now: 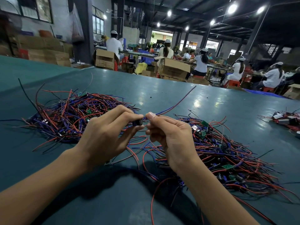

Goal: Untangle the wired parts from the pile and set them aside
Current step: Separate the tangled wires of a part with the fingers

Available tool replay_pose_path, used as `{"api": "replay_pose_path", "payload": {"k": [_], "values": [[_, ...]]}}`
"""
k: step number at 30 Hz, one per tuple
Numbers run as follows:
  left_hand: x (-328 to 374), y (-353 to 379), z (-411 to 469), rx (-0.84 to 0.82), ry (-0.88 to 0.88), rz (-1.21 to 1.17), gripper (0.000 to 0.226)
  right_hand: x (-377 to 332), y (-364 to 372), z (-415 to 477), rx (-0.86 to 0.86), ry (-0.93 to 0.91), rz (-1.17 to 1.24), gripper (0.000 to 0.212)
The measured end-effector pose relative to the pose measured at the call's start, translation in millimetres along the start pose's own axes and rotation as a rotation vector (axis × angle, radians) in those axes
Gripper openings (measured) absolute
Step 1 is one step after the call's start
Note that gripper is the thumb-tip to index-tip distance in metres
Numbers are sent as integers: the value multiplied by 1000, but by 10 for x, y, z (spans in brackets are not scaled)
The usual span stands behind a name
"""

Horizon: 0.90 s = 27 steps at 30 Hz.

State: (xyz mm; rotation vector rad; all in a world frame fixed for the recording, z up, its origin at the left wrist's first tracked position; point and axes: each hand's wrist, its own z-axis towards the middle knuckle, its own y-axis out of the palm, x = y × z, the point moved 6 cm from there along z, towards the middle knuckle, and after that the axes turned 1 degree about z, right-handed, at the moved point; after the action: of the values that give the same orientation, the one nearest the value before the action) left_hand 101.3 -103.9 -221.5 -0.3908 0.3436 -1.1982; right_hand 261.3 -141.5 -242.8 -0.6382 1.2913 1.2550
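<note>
Glossy, smooth teal table point(162, 88); plastic-coated wires point(68, 111); brown cardboard boxes point(174, 69).

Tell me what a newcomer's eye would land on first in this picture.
Two hands meet at the centre: the left hand pinches a small dark part, while the right hand pinches its wires, which rise up and to the right. On the green table, a left pile and a right pile of tangled red, blue and black leads flank them.

Tangled red-blue wire piles point(68, 117) flank one lifted part point(137, 122).
</note>
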Motion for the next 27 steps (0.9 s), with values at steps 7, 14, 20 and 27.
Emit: {"api": "replay_pose_path", "payload": {"k": [7,14,20,27], "values": [[-66,-28,-12,-29,10,75,22,-162,-403,84,305,-56,-61,29],[-80,21,-31,-53,-3,74,22,-159,-604,113,437,30,85,18],[-186,44,-96,-6,-113,1,32,-113,-580,93,394,66,137,28],[-229,-19,-19,106,-224,-1,40,-103,-315,17,257,96,-19,44]]}}
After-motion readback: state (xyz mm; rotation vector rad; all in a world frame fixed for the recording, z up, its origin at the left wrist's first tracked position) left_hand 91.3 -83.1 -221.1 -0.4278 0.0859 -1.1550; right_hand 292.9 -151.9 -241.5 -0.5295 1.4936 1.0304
